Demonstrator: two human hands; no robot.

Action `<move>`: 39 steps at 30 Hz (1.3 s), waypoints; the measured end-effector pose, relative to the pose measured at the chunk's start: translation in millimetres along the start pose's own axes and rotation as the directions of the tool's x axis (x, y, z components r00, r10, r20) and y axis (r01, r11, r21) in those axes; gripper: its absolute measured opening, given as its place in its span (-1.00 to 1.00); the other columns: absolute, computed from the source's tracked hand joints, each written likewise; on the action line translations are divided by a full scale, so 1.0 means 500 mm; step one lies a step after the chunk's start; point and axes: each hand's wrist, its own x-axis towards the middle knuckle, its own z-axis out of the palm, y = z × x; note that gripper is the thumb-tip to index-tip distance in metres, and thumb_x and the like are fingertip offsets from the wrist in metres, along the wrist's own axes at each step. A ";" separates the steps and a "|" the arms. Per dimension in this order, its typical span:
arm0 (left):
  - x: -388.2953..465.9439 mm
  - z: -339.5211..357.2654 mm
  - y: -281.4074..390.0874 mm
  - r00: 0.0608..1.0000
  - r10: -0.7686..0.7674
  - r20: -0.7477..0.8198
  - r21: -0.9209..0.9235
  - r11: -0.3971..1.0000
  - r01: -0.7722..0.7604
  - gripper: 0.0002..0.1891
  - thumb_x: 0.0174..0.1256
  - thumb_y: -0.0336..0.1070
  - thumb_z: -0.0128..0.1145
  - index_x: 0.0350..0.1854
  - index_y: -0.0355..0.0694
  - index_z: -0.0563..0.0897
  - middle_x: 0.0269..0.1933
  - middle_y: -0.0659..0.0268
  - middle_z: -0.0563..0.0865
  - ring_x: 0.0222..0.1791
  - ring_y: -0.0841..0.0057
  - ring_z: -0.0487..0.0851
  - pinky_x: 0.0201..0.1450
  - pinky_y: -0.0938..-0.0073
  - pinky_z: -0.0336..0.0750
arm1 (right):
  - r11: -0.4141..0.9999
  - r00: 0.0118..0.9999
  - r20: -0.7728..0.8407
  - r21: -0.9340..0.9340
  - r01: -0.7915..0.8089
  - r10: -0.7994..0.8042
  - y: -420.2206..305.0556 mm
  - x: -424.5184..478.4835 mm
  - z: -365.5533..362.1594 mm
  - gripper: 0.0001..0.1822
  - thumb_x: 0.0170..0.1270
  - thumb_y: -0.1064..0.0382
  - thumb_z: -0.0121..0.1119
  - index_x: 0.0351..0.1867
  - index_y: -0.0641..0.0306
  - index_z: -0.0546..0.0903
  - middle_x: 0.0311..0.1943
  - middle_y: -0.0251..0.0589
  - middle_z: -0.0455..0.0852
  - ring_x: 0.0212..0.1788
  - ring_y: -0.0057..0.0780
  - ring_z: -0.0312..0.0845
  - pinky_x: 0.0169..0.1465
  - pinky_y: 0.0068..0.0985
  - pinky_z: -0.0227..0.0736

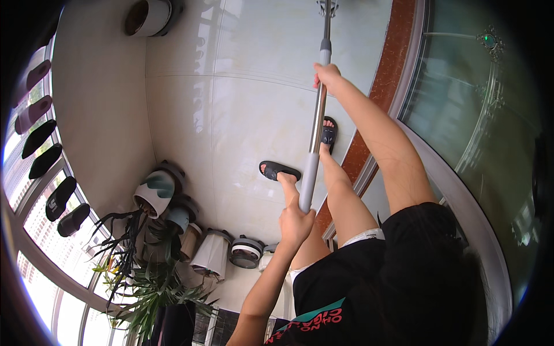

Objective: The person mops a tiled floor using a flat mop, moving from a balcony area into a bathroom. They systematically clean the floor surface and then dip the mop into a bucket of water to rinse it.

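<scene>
A telescopic pole [318,116] with grey grips and a shiny metal section slants up the picture and runs out of view at the top edge. My right hand [328,78] is closed around its upper grey section, just below a dark collar. Lower down, my left hand [297,222] grips the end of the light grey handle. Near the top edge a metal fitting [327,8] sits on or by the pole. Whatever is on the pole's far end is out of view.
Pale glossy floor tiles [242,116] lie under my black slippers [272,170]. Several planters [212,253] and leafy plants [160,287] stand at lower left, another pot [149,17] at upper left. Slippers [39,138] line the window side. A glass door [458,108] and red-brown threshold [385,73] are at right.
</scene>
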 end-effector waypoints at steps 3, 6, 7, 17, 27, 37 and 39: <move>0.096 -0.008 0.244 0.992 0.115 0.057 -0.124 0.986 -0.107 -0.59 -0.04 -0.32 0.11 -0.09 -0.39 0.46 -0.53 0.03 0.64 -0.35 0.03 0.64 -0.05 0.15 0.42 | 0.983 0.970 -0.209 -0.158 0.094 -0.126 -0.155 0.050 -0.098 -0.61 0.33 0.02 0.01 -0.47 0.36 0.47 -0.68 -0.27 0.49 -0.74 -0.47 0.39 -0.59 -0.49 0.45; 0.116 0.037 0.358 0.968 0.248 0.040 -0.103 0.965 -0.243 -0.51 0.01 -0.32 0.08 0.06 -0.37 0.38 -0.54 0.07 0.65 -0.37 0.03 0.63 -0.02 0.17 0.38 | 0.935 0.937 -0.291 -0.343 0.087 -0.194 -0.232 0.081 -0.183 -0.53 0.35 -0.06 -0.09 -0.46 0.36 0.49 -0.63 -0.23 0.54 -0.70 -0.45 0.47 -0.56 -0.49 0.49; 0.108 0.046 0.378 0.960 0.279 0.037 -0.099 0.957 -0.274 -0.48 0.03 -0.33 0.07 0.10 -0.36 0.35 -0.55 0.08 0.64 -0.39 0.03 0.62 -0.05 0.18 0.39 | 0.932 0.937 -0.298 -0.356 0.068 -0.182 -0.236 0.088 -0.207 -0.54 0.36 -0.05 -0.10 -0.43 0.37 0.49 -0.62 -0.21 0.56 -0.68 -0.44 0.50 -0.55 -0.48 0.51; -0.167 -0.014 -0.167 0.963 -0.258 0.082 0.301 0.927 0.223 -0.59 -0.03 -0.21 0.16 -0.10 -0.24 0.44 -0.39 -0.07 0.65 -0.31 -0.04 0.62 -0.21 0.07 0.48 | 0.984 0.973 0.166 0.056 -0.170 0.159 0.278 -0.275 0.035 -0.56 0.33 0.00 -0.08 -0.04 0.27 0.11 -0.58 -0.06 0.55 -0.74 -0.27 0.54 -0.68 -0.38 0.45; -0.629 -0.012 -0.427 0.653 -0.757 -0.019 0.582 0.523 0.622 -0.69 -0.11 -0.03 0.25 -0.33 -0.09 0.69 -0.45 0.14 0.71 -0.33 0.23 0.70 -0.25 0.26 0.54 | 0.644 0.662 0.381 0.195 -0.740 0.645 0.565 -0.495 0.099 -0.71 0.18 0.15 0.22 -0.21 0.25 0.41 -0.64 -0.18 0.50 -0.74 -0.38 0.44 -0.68 -0.40 0.40; -0.263 0.085 -0.149 0.963 -0.256 0.088 0.127 0.961 0.244 -0.70 0.00 -0.14 0.20 -0.31 -0.27 0.62 -0.44 -0.03 0.66 -0.33 0.04 0.65 -0.20 0.15 0.49 | 0.942 0.978 0.033 0.266 -0.206 0.205 0.270 -0.192 -0.049 -0.66 0.23 0.09 0.15 -0.29 0.33 0.35 -0.61 -0.24 0.47 -0.71 -0.49 0.41 -0.68 -0.46 0.44; -0.223 0.112 -0.058 0.996 -0.050 0.077 -0.048 0.997 0.054 -0.68 0.03 -0.19 0.19 -0.24 -0.32 0.56 -0.42 -0.06 0.65 -0.33 0.04 0.65 -0.20 0.13 0.49 | 0.985 0.989 -0.097 0.146 -0.096 0.111 0.206 -0.164 -0.105 -0.61 0.23 0.00 0.13 -0.35 0.35 0.39 -0.59 -0.22 0.50 -0.68 -0.51 0.41 -0.66 -0.47 0.44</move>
